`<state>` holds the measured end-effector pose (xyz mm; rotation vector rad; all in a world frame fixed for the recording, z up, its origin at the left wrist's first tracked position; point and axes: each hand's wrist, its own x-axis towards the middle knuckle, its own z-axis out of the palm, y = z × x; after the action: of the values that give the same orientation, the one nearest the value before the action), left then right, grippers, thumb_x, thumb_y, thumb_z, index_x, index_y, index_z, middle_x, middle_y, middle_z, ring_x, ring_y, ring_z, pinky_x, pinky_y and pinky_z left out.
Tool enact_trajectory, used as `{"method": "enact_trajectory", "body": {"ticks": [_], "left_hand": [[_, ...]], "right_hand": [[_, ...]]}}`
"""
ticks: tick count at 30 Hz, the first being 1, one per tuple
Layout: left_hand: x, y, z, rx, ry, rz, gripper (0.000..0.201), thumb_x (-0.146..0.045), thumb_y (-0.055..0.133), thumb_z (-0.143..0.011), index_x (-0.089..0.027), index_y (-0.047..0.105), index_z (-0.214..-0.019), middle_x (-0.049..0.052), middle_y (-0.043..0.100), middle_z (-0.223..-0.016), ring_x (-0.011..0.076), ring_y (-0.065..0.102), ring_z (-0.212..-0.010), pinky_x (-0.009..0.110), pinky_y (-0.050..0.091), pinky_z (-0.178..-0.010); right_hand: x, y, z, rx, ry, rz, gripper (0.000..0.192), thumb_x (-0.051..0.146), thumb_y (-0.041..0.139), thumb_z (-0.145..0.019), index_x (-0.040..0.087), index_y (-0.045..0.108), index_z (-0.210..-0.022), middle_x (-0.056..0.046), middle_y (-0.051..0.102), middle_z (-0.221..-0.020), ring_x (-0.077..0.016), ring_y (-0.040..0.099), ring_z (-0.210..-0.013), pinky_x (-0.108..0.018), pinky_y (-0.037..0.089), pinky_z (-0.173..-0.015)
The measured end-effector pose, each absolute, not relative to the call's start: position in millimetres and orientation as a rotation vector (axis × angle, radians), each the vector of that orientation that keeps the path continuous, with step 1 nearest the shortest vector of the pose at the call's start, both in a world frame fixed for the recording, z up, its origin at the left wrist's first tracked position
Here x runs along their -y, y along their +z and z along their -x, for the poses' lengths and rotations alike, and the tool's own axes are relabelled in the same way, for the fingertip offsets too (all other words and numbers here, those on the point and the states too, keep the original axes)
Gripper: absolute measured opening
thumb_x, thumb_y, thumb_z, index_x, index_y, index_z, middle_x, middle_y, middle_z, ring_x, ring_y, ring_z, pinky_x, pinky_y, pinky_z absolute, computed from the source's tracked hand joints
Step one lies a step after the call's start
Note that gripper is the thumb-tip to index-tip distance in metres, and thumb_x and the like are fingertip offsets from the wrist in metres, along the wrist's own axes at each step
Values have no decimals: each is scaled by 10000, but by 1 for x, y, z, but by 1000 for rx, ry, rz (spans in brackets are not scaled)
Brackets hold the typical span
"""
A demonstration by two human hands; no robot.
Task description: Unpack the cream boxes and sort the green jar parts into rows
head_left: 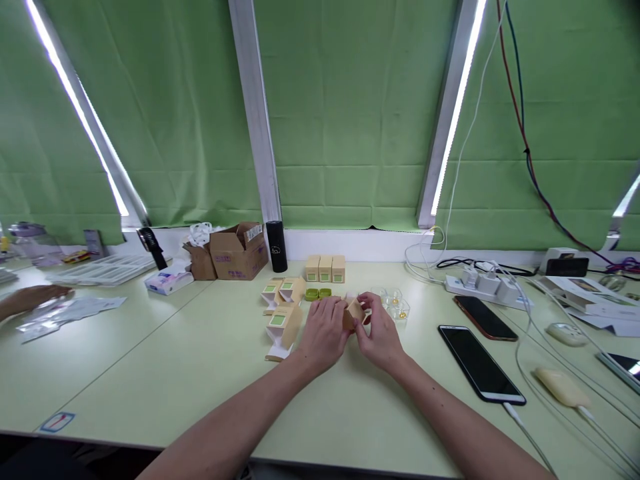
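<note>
Both hands, left hand (325, 331) and right hand (381, 335), pinch a small tan carton (354, 312) together mid-table (200, 373), open cartons (281, 313) just left, clear cups (395, 301) just behind

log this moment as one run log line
left hand: on small carton | right hand: on same carton | flat cartons left | phone right

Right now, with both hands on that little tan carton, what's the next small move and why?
Probably finish folding the carton's flaps into shape. The left hand and right hand both pinch it over the table, and it looks only partly formed. Three closed boxes stand in a row behind, with open cartons lying to the left.
</note>
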<state>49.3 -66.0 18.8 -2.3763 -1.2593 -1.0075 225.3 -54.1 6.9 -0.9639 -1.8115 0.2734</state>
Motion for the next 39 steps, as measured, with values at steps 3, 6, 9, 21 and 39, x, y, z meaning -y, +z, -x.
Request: {"method": "enact_trajectory", "body": {"ticks": [3, 6, 9, 21, 39], "left_hand": [[64, 15, -50, 1317, -986, 2436, 418, -186, 660, -846, -210, 500, -1231, 145, 620, -1207, 351, 574, -1155, 506, 433, -948], [62, 12, -50, 1369, -990, 2473, 400, -186, 655, -838, -214, 505, -1208, 138, 620, -1192, 342, 581, -1133, 499, 434, -946], [60, 10, -49, 1399, -1007, 2494, 410, -193, 654, -834, -214, 504, -1216, 142, 616, -1218, 342, 579, -1147, 499, 433, -958], [58, 10, -49, 1434, -1053, 2499, 427, -209, 682, -822, -208, 509, -1213, 135, 619, -1193, 341, 587, -1102, 492, 458, -916], [53, 10, -40, 1299, -1134, 2531, 478, -220, 695, -878, -223, 429, -1276, 114, 584, -1203, 312, 585, -1102, 499, 512, -941]], "right_hand": [[52, 5, -225, 1824, 313, 1045, 484, 259, 586, -872, 259, 420, -1326, -112, 656, -1219, -274, 677, -1039, -406, 608, -765], [50, 3, -225, 1817, 336, 1092, 494, 261, 587, -861, 265, 421, -1327, -108, 669, -1215, -278, 685, -1047, -398, 603, -752], [49, 2, -225, 1816, 346, 1107, 500, 265, 590, -857, 267, 420, -1327, -108, 674, -1219, -277, 691, -1034, -392, 597, -740], [49, 4, -225, 1795, 417, 1094, 491, 279, 574, -885, 270, 398, -1343, -113, 691, -1236, -260, 718, -965, -383, 590, -727], [29, 9, -241, 1534, 385, 970, 284, 401, 468, -1031, 238, 490, -1263, -140, 660, -1253, -241, 701, -948, -415, 626, -745]]}}
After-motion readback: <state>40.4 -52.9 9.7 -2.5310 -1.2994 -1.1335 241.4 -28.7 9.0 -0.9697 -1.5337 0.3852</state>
